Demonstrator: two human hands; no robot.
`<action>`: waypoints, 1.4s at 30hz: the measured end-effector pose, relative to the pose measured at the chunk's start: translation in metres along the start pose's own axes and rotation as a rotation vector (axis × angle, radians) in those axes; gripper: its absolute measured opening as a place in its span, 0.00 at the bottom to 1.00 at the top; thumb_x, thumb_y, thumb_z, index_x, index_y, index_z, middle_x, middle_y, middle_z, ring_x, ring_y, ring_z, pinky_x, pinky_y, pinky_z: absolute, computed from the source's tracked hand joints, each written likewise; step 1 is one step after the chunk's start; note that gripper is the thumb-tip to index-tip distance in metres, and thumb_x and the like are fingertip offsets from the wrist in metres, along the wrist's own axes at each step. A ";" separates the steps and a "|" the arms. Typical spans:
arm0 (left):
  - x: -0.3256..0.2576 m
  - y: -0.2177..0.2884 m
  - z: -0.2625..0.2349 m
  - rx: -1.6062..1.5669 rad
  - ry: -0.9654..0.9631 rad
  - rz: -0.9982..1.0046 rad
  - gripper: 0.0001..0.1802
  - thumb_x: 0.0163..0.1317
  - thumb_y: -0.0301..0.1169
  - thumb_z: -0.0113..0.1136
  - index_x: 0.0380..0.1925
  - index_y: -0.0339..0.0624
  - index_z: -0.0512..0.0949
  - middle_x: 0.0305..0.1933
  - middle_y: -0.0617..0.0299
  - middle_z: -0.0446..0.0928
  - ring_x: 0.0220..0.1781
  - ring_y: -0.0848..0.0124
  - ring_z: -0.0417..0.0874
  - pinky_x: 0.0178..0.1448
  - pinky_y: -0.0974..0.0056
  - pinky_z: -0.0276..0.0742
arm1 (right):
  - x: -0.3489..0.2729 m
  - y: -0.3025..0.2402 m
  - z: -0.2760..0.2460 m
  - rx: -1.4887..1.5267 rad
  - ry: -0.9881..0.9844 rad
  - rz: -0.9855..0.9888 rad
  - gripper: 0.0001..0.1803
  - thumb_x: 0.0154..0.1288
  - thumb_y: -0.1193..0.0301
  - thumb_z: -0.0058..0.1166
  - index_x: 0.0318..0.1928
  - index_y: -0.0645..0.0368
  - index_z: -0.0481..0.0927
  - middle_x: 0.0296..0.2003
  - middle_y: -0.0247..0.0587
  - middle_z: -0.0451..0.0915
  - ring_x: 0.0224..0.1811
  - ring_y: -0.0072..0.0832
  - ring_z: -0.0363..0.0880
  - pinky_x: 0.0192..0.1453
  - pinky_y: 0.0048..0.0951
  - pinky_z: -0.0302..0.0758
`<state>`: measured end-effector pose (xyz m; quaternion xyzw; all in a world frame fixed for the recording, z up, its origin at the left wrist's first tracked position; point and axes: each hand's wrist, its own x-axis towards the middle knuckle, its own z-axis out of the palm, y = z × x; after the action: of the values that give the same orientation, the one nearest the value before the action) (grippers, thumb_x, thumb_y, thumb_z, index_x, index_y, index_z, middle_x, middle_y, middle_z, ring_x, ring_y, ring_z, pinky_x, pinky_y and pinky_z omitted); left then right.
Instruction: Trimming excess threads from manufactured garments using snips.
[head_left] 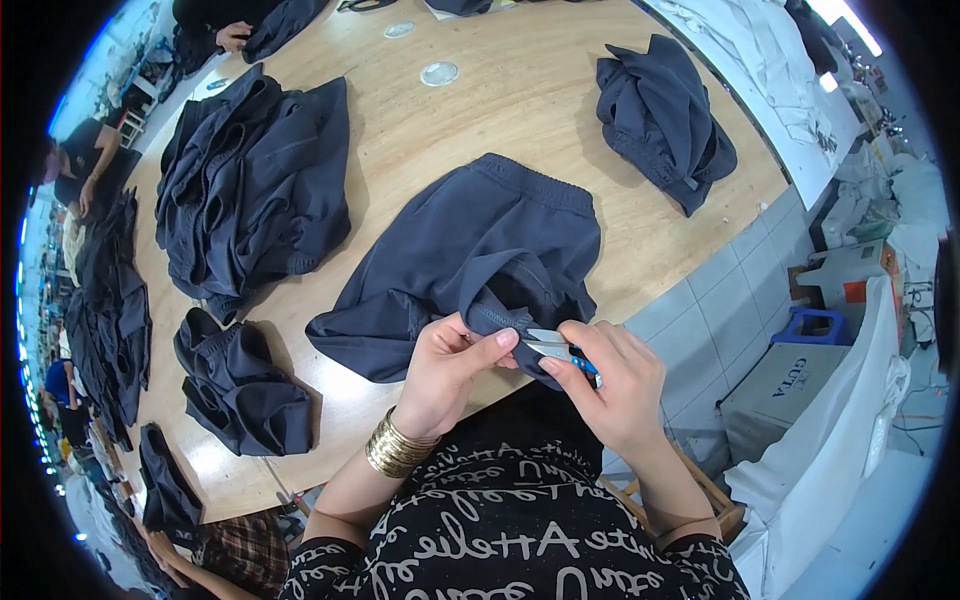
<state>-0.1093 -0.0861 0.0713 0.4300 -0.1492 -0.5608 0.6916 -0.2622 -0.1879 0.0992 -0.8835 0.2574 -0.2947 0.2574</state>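
Note:
A pair of dark navy elastic-waist pants [440, 235] lies on the wooden table before me, waistband away from me and one leg opening folded up near my hands. My left hand [445, 368] is closed on the hem of that opening, its thumb pressed on top of the fabric. In my right hand [622, 388] are small thread snips [548, 340] with metal blades and a blue handle. The blades point left and lie against the hem, close to my left thumb. Whether any thread sits between the blades is too small to tell.
Piled dark garments [255, 190] cover the table's left, with a smaller bundle [243, 385] nearer me and a folded one [665, 120] at the far right. Co-workers' hands [235, 37] show at the far left and left edges. A grey box [780, 395] stands on the tiled floor.

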 end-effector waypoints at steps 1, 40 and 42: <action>0.000 -0.001 -0.001 -0.046 0.000 -0.037 0.06 0.62 0.25 0.59 0.38 0.37 0.80 0.36 0.62 0.81 0.36 0.78 0.80 0.43 0.70 0.77 | 0.000 0.000 0.000 -0.025 -0.008 -0.005 0.14 0.51 0.64 0.65 0.36 0.56 0.78 0.22 0.33 0.73 0.20 0.30 0.71 0.23 0.29 0.65; -0.002 0.002 -0.001 -0.120 -0.022 -0.138 0.05 0.63 0.25 0.57 0.38 0.37 0.79 0.38 0.61 0.81 0.39 0.75 0.81 0.47 0.67 0.79 | 0.006 0.001 0.002 -0.021 -0.018 -0.010 0.14 0.51 0.64 0.64 0.36 0.56 0.79 0.22 0.32 0.74 0.21 0.29 0.71 0.23 0.28 0.65; -0.002 0.002 -0.002 -0.104 -0.030 -0.124 0.05 0.63 0.25 0.58 0.38 0.37 0.79 0.37 0.61 0.81 0.38 0.75 0.81 0.47 0.68 0.78 | 0.005 0.000 0.003 -0.008 -0.020 0.002 0.14 0.51 0.64 0.64 0.36 0.57 0.79 0.23 0.33 0.74 0.21 0.29 0.72 0.24 0.28 0.66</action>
<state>-0.1075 -0.0830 0.0722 0.3935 -0.1032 -0.6158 0.6747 -0.2567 -0.1897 0.0987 -0.8872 0.2570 -0.2845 0.2567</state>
